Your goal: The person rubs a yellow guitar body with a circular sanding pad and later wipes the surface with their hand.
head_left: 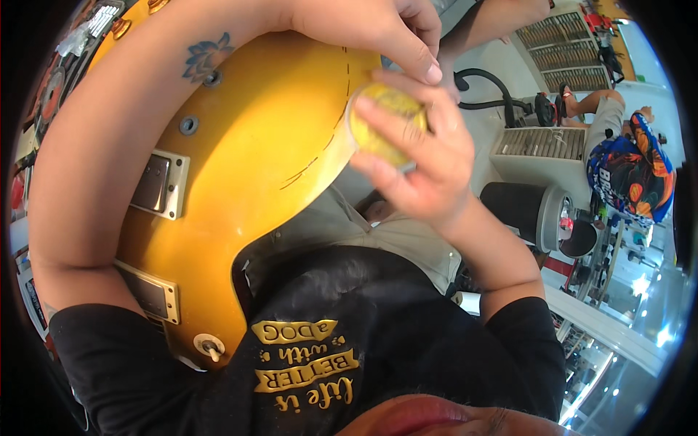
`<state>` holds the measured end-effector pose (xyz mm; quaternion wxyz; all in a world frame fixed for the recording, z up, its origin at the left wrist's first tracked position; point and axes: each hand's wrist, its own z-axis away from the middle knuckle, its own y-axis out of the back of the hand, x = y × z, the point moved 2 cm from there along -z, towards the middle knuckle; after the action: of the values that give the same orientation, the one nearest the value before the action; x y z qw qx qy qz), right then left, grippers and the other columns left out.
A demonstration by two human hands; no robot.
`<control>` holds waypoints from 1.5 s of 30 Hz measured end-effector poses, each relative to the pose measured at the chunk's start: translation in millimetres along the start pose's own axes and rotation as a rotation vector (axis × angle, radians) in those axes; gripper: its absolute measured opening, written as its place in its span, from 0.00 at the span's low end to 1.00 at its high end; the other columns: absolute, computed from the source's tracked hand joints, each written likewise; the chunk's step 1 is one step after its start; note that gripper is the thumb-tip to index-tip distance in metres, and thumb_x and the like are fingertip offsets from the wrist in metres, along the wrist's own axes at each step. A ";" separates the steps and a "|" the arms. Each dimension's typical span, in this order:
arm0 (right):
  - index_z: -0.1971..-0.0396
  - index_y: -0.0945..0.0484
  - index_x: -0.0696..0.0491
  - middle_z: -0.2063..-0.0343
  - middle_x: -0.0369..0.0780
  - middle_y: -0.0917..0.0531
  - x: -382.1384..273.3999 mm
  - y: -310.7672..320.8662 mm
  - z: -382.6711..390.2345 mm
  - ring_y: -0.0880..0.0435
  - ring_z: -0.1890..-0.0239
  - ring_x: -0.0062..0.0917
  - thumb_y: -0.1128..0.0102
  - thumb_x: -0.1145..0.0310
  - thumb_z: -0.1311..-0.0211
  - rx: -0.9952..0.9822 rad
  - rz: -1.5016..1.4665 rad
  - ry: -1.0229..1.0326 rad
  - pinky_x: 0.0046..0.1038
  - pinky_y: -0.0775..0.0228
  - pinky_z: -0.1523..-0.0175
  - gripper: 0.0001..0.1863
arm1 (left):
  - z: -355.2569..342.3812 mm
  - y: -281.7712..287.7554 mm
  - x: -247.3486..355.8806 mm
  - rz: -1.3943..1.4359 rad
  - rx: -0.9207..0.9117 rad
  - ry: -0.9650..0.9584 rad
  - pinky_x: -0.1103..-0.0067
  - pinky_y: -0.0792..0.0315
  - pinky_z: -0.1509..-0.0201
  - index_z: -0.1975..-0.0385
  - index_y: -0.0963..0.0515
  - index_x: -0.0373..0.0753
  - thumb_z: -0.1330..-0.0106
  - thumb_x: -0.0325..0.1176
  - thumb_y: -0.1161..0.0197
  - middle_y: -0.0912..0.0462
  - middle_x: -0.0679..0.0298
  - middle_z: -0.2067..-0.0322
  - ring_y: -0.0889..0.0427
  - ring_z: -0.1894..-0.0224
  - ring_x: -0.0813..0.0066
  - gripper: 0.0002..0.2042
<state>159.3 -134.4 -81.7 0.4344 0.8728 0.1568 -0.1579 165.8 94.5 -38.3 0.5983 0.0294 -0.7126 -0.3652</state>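
Note:
A gold-yellow electric guitar body (269, 123) lies tilted across my lap, with two pickups, a toggle switch and a dark dashed line near its right edge. My left forearm stretches over its top; my left hand (385, 29) curls at the upper right edge, thumb pointing down. My right hand (425, 160), blurred, grips a round yellow pad or tin (385, 102) against the guitar's edge along the dashed line, fingers spread over it.
A person (629, 174) in a colourful printed top and shorts is at the right. Near them are a slatted panel (538, 142), a black cylindrical bin (512, 214), a black hose (483, 76) and glass shelving (596, 385). Another bare limb (494, 29) shows at the top.

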 end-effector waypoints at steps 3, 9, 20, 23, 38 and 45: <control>0.38 0.09 0.52 0.38 0.57 0.16 -11.4 -1.8 0.2 0.13 0.41 0.48 0.16 0.59 0.37 0.004 0.048 0.004 0.42 0.18 0.38 0.28 | 4.0 2.4 1.8 0.059 -0.023 0.029 0.71 0.18 0.45 0.50 0.11 0.31 0.25 0.46 0.27 0.07 0.54 0.58 0.10 0.54 0.67 0.21; 0.39 0.09 0.53 0.38 0.57 0.15 6.7 1.3 -3.0 0.11 0.44 0.48 0.16 0.55 0.37 0.045 0.035 0.016 0.42 0.16 0.40 0.29 | 12.7 13.3 20.1 0.089 -0.068 -0.005 0.71 0.18 0.45 0.51 0.11 0.31 0.25 0.46 0.27 0.07 0.54 0.58 0.10 0.54 0.66 0.21; 0.40 0.08 0.53 0.40 0.57 0.14 -6.2 0.7 1.6 0.11 0.42 0.47 0.17 0.56 0.38 -0.004 0.023 0.053 0.41 0.18 0.37 0.28 | 13.0 14.0 21.4 0.079 -0.066 -0.035 0.71 0.18 0.43 0.48 0.11 0.31 0.25 0.48 0.27 0.07 0.52 0.55 0.10 0.53 0.64 0.23; 0.40 0.09 0.55 0.38 0.56 0.15 18.2 6.7 0.8 0.12 0.41 0.46 0.19 0.59 0.34 0.026 0.093 -0.058 0.41 0.20 0.35 0.26 | 2.3 5.6 2.1 -0.009 -0.019 -0.009 0.71 0.18 0.43 0.45 0.12 0.31 0.26 0.48 0.27 0.07 0.53 0.55 0.10 0.52 0.64 0.24; 0.41 0.08 0.55 0.37 0.50 0.15 59.4 -8.7 160.7 0.11 0.41 0.39 0.22 0.73 0.33 0.325 0.011 -0.641 0.38 0.16 0.37 0.20 | 20.7 5.1 6.5 -0.689 0.058 0.489 0.57 0.24 0.29 0.39 0.15 0.38 0.18 0.55 0.37 0.11 0.51 0.44 0.14 0.38 0.48 0.25; 0.42 0.08 0.55 0.39 0.49 0.14 61.1 -11.8 201.4 0.10 0.41 0.39 0.21 0.72 0.34 0.328 -0.046 -0.684 0.37 0.16 0.36 0.20 | 68.2 -72.5 73.4 -0.857 -0.148 -0.067 0.47 0.49 0.10 0.27 0.22 0.34 0.29 0.59 0.30 0.29 0.44 0.22 0.39 0.14 0.44 0.39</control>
<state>181.4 -282.0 -230.5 0.3126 0.8238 -0.0048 -0.4728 56.9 39.4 -18.8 0.3699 0.2678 -0.6269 -0.6313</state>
